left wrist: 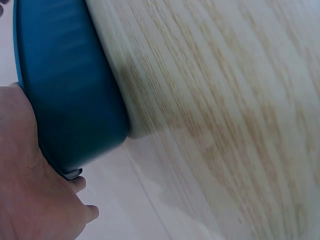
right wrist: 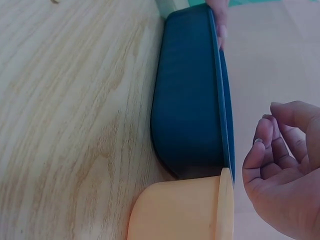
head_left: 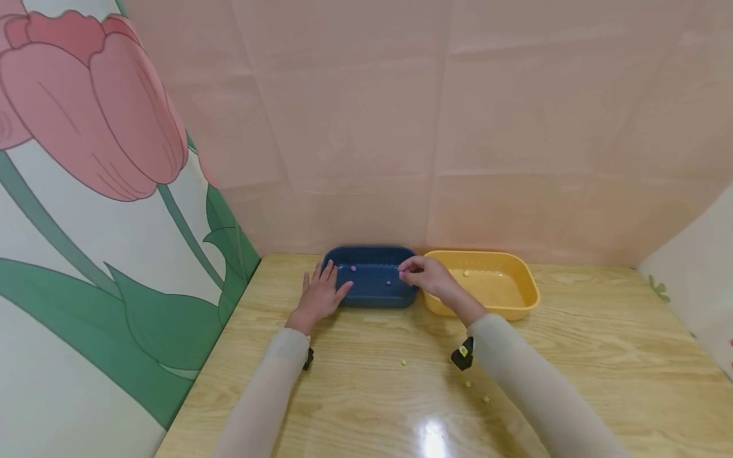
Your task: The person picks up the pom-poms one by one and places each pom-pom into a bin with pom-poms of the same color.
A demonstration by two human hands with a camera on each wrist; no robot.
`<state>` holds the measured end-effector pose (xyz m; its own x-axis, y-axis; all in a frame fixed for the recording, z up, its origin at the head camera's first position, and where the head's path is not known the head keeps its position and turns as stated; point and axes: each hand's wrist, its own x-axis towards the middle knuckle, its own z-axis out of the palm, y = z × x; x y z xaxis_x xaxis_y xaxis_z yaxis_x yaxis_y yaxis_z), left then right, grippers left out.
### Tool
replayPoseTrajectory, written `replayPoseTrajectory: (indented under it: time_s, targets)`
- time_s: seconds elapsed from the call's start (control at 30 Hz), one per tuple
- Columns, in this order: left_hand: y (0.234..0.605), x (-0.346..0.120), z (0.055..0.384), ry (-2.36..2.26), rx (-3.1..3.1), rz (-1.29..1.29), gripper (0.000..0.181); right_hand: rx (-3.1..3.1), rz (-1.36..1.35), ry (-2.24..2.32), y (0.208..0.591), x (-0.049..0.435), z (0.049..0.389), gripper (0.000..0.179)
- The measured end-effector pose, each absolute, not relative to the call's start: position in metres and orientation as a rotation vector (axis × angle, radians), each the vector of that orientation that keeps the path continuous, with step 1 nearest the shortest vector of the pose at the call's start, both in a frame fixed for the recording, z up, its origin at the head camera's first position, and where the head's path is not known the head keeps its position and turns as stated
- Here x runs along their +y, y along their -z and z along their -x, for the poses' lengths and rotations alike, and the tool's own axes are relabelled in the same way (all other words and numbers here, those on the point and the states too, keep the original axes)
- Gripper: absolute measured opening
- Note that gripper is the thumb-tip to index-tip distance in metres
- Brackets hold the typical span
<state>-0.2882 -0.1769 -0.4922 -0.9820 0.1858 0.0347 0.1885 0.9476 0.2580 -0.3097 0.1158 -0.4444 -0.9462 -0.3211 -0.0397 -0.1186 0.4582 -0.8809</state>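
Note:
My left hand (head_left: pixel 318 294) rests on the left end of a dark blue basin (head_left: pixel 375 301), its fingers spread over the rim. In the left wrist view the same hand (left wrist: pixel 35 185) lies against the basin's rim. My right hand (head_left: pixel 428 277) is above the right end of the blue basin and pinches a small purple piece (head_left: pixel 402 273) between thumb and fingertips. Seen from the right wrist, the fingers hide that piece. A purple ball (head_left: pixel 352 268) and a smaller purple piece (head_left: pixel 388 283) lie inside the blue basin.
A yellow basin (head_left: pixel 518 312) stands against the blue one's right side, with a small yellow piece (head_left: pixel 466 273) inside. On the wooden table (head_left: pixel 355 394) lie several yellow bits, one yellow bit (head_left: pixel 403 362) near the middle. A pink backdrop (head_left: pixel 366 127) rises behind the basins.

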Motion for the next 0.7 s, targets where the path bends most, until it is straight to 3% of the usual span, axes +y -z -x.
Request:
replayPoseTrajectory:
  time_s: [0.7]
  targets:
    - [0.496,-0.177,0.290,0.386,-3.091,0.290,0.081,2.515,0.283,1.511,0.449,0.114,0.337,0.026]
